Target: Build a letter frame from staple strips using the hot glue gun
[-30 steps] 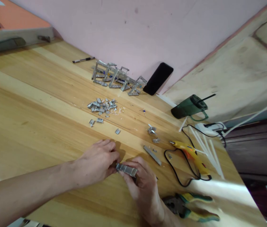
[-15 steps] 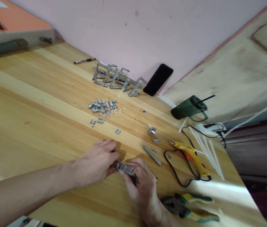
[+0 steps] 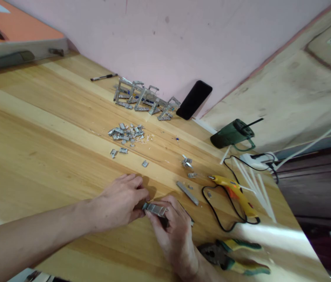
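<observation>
My right hand is closed around a segmented silver metal strip, its thumb along the near side. My left hand is pinched at the strip's left end; its fingertips are partly hidden, so any small piece between them cannot be made out. Beyond the hands lies a pile of small silver metal pieces, with a few loose bits nearer me, one a small silver clip. Right of my right hand rests a plain grey metal bar. Silver frame-like assemblies stand near the wall.
A yellow hot glue gun with a looped black cord lies on the right, beside white glue sticks. Pliers lie by my right forearm. A green mug, a phone and a pen are farther back.
The whole view has shifted very slightly. Both hands keep the same hold on the silver strip, with hardly any visible movement.
</observation>
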Motion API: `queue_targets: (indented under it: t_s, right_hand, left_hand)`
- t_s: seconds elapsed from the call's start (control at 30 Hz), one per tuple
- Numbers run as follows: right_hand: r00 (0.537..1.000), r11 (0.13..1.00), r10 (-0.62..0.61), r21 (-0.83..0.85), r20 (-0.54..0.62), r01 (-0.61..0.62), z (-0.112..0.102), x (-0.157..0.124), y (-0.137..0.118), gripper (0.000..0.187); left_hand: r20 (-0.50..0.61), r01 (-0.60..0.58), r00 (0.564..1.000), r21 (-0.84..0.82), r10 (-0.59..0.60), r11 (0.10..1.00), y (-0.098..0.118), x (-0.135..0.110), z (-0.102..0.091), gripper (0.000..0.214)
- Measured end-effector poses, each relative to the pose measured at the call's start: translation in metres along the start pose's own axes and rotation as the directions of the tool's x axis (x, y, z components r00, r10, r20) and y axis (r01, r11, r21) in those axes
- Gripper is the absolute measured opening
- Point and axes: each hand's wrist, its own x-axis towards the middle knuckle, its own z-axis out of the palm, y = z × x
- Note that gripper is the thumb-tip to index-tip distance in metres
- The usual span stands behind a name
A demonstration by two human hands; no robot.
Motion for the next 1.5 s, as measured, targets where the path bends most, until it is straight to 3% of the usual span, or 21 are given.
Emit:
queue_targets:
  t_s: [1.03, 1.23, 1.5]
  right_hand:
    - [0.999, 0.998, 0.024, 0.059, 0.033, -0.026, -0.0017, 0.0023, 0.0014, 0.01]
    - [0.999, 0.998, -0.042, 0.036, -0.019, 0.042, -0.0074, 0.0014, 0.0037, 0.023]
    - [0.998, 0.996, -0.066, 0.05, -0.018, 0.067, -0.0072, 0.003, 0.0035, 0.017]
  left_hand:
    - [-0.02, -0.008, 1.0, -0.058, 0.007, 0.998, 0.003, 0.0014, 0.0012, 0.005]
    - [-0.02, -0.003, 1.0, -0.056, 0.002, 0.998, 0.0026, 0.0014, 0.0014, 0.005]
    - [-0.034, -0.017, 0.999, -0.064, 0.015, 0.998, 0.0027, 0.0026, 0.0013, 0.005]
